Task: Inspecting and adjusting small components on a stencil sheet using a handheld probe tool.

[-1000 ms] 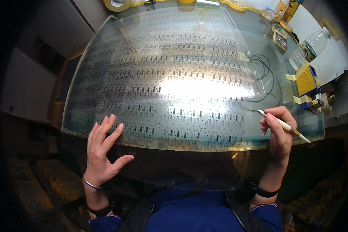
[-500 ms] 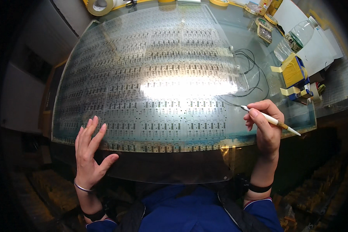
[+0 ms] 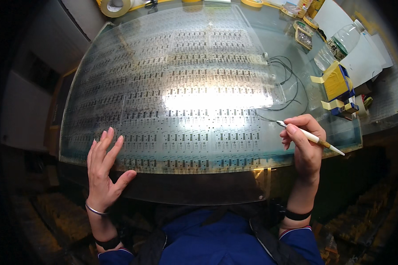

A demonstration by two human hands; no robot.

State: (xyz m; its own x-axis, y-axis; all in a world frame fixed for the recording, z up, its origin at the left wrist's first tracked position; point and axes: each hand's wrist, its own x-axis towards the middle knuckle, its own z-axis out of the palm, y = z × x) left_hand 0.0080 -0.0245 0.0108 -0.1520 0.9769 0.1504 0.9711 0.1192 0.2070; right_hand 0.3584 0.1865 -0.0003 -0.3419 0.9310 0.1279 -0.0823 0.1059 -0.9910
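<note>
A large clear film (image 3: 181, 137) printed with rows of small dark circuit-like patterns lies over the glass tabletop. Its dark near margin (image 3: 194, 187) hangs past the table's front edge toward me. My left hand (image 3: 105, 170) rests on the film's near left part, fingers stretched out and thumb apart, holding nothing. At the right, my right hand (image 3: 306, 141) pinches a slim white pen-shaped tool (image 3: 308, 136) with a dark metallic tip and a brown band. The tip points left, just beyond the film's printed area; whether it touches the surface, I cannot tell.
Thin black cable loops (image 3: 292, 84) lie right of the film. Farther right stand a yellow and blue tape dispenser (image 3: 338, 84), a clear plastic bottle (image 3: 340, 44) and white paper sheets (image 3: 365, 57). Tape rolls (image 3: 115, 6) line the far edge. Bright glare covers the film's middle.
The printed film has slid away from me, its near edge and rows now farther up. My left hand has moved slightly forward with it. My right hand has barely moved.
</note>
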